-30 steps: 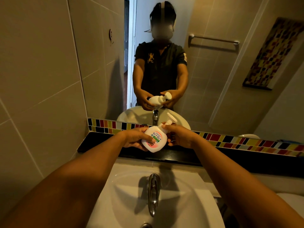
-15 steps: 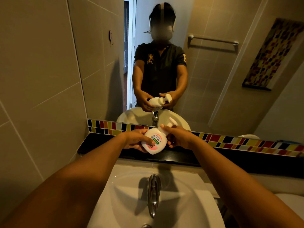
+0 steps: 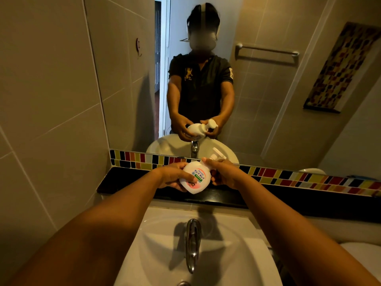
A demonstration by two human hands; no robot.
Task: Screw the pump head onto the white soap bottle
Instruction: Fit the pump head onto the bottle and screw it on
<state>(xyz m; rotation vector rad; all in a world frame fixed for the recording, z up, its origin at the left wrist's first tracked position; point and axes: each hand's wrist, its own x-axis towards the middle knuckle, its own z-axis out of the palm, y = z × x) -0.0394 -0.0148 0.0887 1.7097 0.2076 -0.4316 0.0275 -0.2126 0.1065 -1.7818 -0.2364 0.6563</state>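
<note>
The white soap bottle point(image 3: 194, 178) with a pink and green label is tilted in the air above the black ledge, its neck pointing up and to the right. My left hand point(image 3: 172, 176) grips its body from the left. My right hand point(image 3: 223, 171) is closed around the neck, where the white pump head point(image 3: 218, 154) sits; the nozzle sticks out above my fingers. The joint between pump and bottle is hidden by my right fingers. The mirror shows the same hold from the other side.
A white basin point(image 3: 253, 256) with a chrome tap point(image 3: 193, 242) lies directly below my arms. A black ledge point(image 3: 127, 180) and a coloured tile strip point(image 3: 309, 178) run under the mirror point(image 3: 257, 89). A tiled wall point(image 3: 45, 100) stands close on the left.
My right hand has shifted its grip around the pump's neck, and the bottle has tilted slightly. Both hands stay at the same spot above the ledge.
</note>
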